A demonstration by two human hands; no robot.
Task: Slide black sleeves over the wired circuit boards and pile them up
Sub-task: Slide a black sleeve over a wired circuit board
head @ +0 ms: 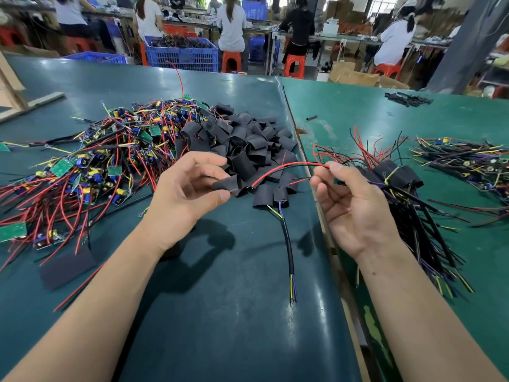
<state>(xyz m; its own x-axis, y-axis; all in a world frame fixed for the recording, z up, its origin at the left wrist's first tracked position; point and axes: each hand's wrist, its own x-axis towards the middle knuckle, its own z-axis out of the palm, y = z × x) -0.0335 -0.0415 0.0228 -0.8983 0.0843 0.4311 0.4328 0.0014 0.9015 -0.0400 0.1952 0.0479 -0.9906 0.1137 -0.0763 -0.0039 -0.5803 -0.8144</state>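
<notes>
Left hand fingers pinch a sleeve, right hand fingers pinch its red wire, blue crate holds dark cables.

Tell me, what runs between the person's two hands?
In the head view, a red wire and a black wire arc from the black sleeve pinched in the left hand to the right hand, which pinches their ends.

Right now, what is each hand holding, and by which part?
Left hand pinches a black sleeve at its near end, thumb under, fingers above. Right hand pinches the red wire near its free tip.
</notes>
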